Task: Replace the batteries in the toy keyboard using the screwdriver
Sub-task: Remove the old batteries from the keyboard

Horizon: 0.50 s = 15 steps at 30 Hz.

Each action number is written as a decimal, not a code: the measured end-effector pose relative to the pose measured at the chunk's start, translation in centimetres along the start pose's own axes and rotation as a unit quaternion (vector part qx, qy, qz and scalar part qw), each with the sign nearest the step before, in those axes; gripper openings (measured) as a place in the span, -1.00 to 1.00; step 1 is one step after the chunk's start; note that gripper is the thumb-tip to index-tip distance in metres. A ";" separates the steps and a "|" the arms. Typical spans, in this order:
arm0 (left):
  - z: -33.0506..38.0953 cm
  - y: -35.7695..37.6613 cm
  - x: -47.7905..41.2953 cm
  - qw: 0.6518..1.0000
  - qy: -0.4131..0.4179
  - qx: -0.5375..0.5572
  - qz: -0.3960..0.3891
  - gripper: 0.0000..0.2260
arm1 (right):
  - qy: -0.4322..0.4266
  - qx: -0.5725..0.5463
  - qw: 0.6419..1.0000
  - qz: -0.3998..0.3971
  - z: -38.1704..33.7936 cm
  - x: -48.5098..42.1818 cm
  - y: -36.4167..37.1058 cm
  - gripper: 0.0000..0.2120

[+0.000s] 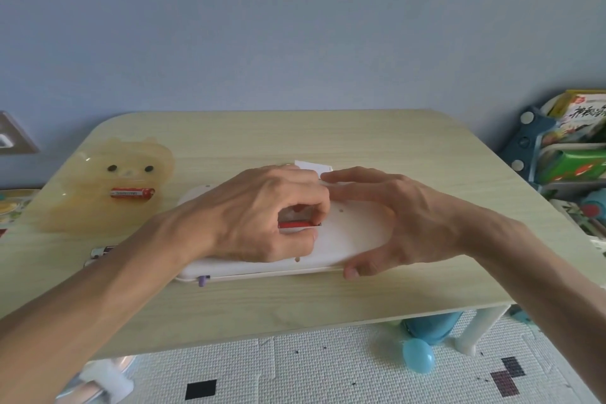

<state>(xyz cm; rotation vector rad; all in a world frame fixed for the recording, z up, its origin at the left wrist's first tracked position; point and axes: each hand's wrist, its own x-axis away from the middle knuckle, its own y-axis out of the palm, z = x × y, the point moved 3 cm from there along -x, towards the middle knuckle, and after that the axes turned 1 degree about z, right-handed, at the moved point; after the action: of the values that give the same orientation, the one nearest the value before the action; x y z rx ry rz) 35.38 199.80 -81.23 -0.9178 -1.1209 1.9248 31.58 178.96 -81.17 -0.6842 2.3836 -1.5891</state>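
The white toy keyboard point(354, 236) lies face down in the middle of the table. My left hand point(262, 213) rests on its back, with thumb and fingers pinched on a red battery point(295, 225) at the open battery compartment. My right hand point(390, 216) holds the keyboard's right end, fingers spread over the top and thumb at the near edge. A white compartment cover point(313, 167) lies just behind the keyboard. Another red battery point(132, 193) sits in a translucent yellow bear-shaped tray point(82, 193) at the left. No screwdriver is clearly visible.
Two silver-ended batteries point(100, 252) lie on the wooden table point(295, 305) by my left forearm. A toy shelf with books point(574, 141) stands at the right. Under the table are a blue plastic toy point(419, 359) and a patterned floor mat.
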 end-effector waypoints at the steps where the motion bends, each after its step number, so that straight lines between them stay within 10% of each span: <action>1: 0.1 0.0 -0.1 1.000 -0.001 -0.004 -0.004 -0.90 | -0.004 0.000 1.000 -0.001 -0.1 0.0 -0.1 -0.03; 15: -1.4 -1.2 0.7 0.987 -0.045 0.131 0.077 -0.80 | 0.016 0.007 1.000 0.009 0.1 0.1 0.0 0.05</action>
<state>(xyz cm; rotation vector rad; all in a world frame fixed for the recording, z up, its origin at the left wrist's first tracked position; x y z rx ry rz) 36.50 201.40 -80.81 -0.7980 -0.8399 2.1970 31.56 178.83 -81.20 -0.6369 2.3912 -1.6207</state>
